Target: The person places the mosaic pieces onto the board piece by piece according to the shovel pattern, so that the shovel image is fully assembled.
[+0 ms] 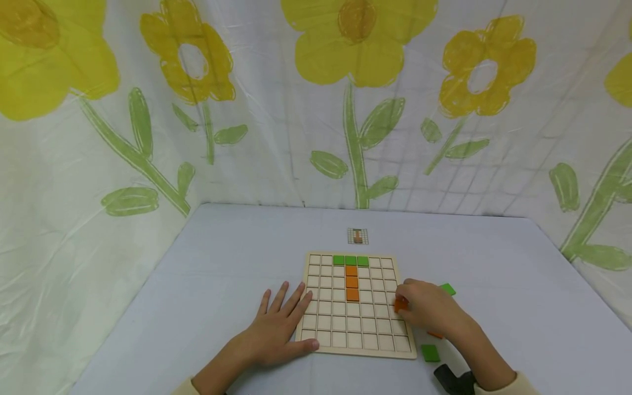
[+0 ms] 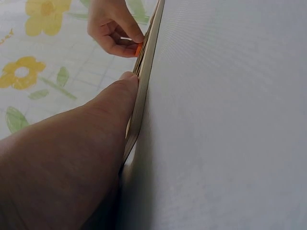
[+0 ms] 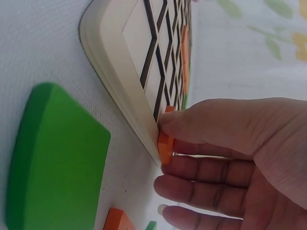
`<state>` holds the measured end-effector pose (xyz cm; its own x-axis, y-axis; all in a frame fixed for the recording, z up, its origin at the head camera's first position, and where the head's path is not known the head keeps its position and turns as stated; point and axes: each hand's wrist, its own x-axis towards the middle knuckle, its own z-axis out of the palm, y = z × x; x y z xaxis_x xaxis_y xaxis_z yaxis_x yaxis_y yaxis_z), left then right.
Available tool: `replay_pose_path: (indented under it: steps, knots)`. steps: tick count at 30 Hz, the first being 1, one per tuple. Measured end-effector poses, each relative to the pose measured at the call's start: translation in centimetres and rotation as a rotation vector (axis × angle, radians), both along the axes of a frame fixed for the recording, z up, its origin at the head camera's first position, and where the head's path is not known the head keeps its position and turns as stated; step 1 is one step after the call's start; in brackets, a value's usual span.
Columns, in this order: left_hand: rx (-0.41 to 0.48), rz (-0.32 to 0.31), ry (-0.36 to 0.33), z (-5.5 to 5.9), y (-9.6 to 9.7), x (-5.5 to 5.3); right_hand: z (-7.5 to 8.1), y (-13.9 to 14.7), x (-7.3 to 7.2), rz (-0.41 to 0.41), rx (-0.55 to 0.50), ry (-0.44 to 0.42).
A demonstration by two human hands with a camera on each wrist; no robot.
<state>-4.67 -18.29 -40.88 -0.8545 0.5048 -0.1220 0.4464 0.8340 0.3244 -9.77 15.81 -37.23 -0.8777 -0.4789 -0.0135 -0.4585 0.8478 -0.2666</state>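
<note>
A square wooden grid board point(image 1: 353, 326) lies on the table. Three green tiles point(image 1: 350, 260) fill part of its top row, and three orange tiles point(image 1: 351, 282) run down the column below the middle one. My left hand point(image 1: 278, 332) lies with fingers spread over the board's left edge, the thumb at its lower left corner. At the right edge of the board, my right hand point(image 1: 434, 307) pinches an orange tile point(image 3: 165, 143) between thumb and fingers. In the left wrist view, the left thumb point(image 2: 125, 84) touches the board's rim.
Right of the board lie a green tile point(image 1: 430, 353), another green tile point(image 1: 447, 289) and a partly hidden orange tile point(image 1: 435, 334). A small pattern card point(image 1: 357, 236) lies beyond the board. A flower-printed sheet point(image 1: 276, 137) hangs behind the white table point(image 1: 237, 241).
</note>
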Motion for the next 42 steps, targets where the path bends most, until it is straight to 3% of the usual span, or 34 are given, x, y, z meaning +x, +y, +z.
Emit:
replay_pose_path:
  steps: [42]
  knots:
    - [-0.005, -0.002, 0.006, -0.43, -0.05, -0.06, 0.06, -0.04, 0.12, -0.004, -0.001, -0.014]
